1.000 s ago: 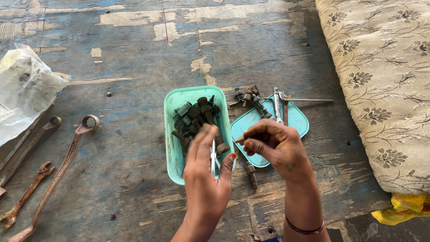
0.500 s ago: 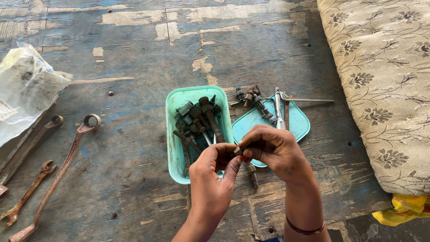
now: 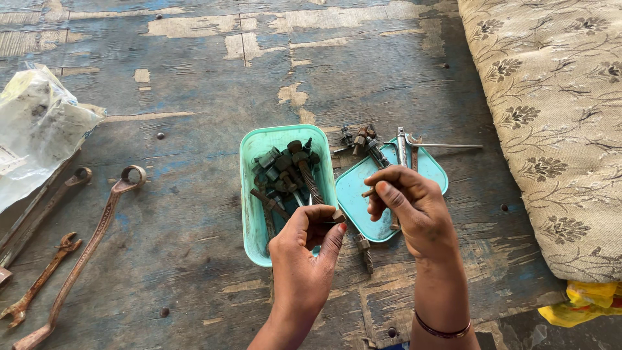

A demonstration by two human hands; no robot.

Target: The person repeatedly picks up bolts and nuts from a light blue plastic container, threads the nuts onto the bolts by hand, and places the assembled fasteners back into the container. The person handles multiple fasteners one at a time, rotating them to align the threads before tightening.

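Note:
My left hand [image 3: 303, 254] pinches a small dark nut [image 3: 337, 216] at its fingertips, just over the near right edge of a teal plastic tub [image 3: 248, 214]. The tub is packed with several rusty bolts and nuts [image 3: 288, 172]. My right hand [image 3: 408, 206] is closed around a thin bolt, held above a teal lid [image 3: 359, 194] that lies to the right of the tub. The two hands are a short way apart. Another bolt [image 3: 364, 249] lies on the boards between them.
Rusty spanners [image 3: 91, 240] lie at the left on worn blue-painted wooden boards, beside a crumpled plastic bag [image 3: 35, 126]. Loose bolts and a metal tool [image 3: 402, 144] rest at the lid's far edge. A floral mattress [image 3: 557, 116] fills the right side, with yellow cloth [image 3: 580, 304] below it.
My left hand, flat with fingers stretched over the tub a second ago, has curled and now pinches the nut. The hands came together, then drew slightly apart.

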